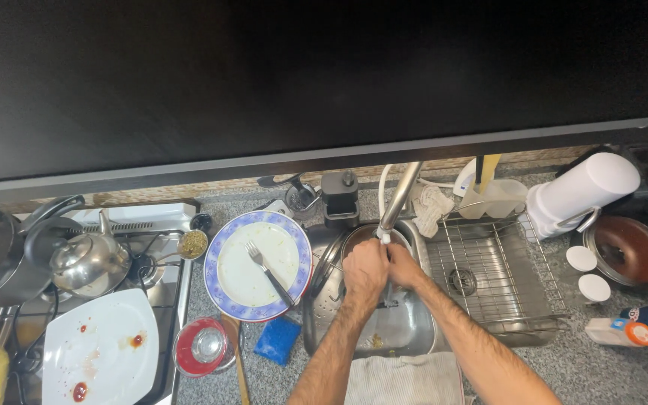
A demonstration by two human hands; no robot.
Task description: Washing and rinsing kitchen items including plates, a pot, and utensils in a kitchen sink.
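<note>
Hands, left hand (pixel 365 268) and right hand (pixel 405 265), press together under the faucet (pixel 397 199) over the sink (pixel 406 330), anything clasped hidden, skin probably wet and slippery.

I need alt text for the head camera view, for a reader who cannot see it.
A person's left hand and right hand meet under a faucet over a steel sink. Left of it, a blue-rimmed plate holds a fork; a kettle sits on the stove, and a wire rack lies right.

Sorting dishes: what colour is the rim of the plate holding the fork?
Blue patterned rim, head view.
</note>
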